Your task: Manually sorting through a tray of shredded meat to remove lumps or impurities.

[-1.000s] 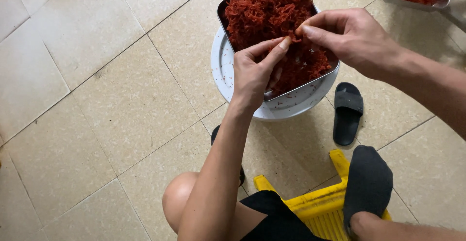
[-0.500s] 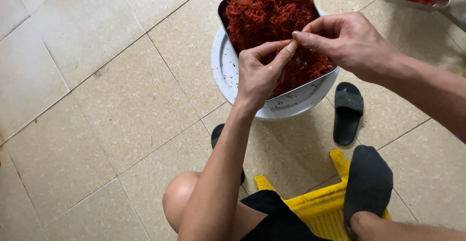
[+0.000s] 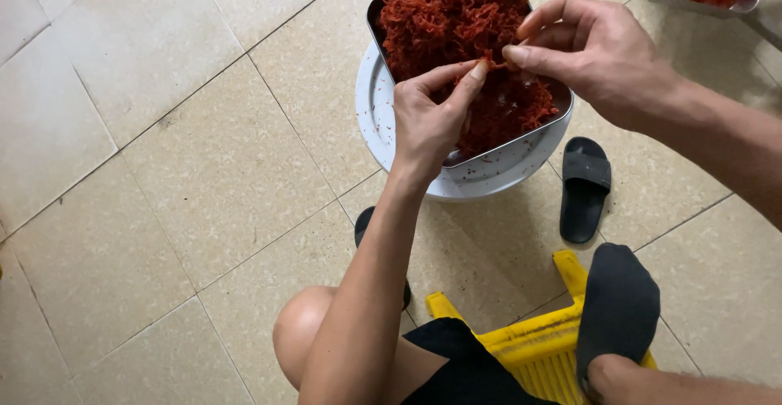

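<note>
I see both hands meet over the metal tray (image 3: 562, 112) of red shreds (image 3: 456, 14) in the upper middle of the frame. My left hand (image 3: 428, 120) and right hand (image 3: 599, 50) each press thumb and forefinger on one small red strand (image 3: 491, 60) between them, lying left to right. The heap sits directly beneath, touching the left fingers (image 3: 472, 75).
</note>
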